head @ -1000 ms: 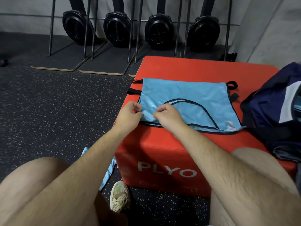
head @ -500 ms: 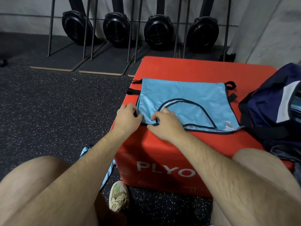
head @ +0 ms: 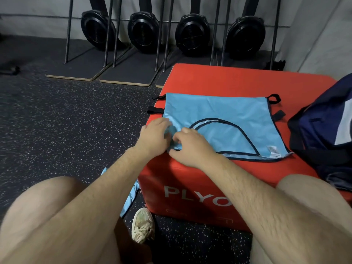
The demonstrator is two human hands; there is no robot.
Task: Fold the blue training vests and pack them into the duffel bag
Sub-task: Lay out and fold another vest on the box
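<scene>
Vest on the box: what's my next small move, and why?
Probably lift the near-left corner and fold it rightward: left hand and right hand both pinch the vest there, and it lies flat on the box.

The flat light-blue fabric vest point(head: 228, 115) has dark navy piping. The red padded box point(head: 228, 80) bears white letters.

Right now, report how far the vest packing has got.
Done: one light blue training vest lies flat on the red padded plyo box. In hand: left hand and right hand pinch its near left corner. Left: folding it, packing it into the navy fabric duffel bag, then the light blue cloth on the floor.
</scene>
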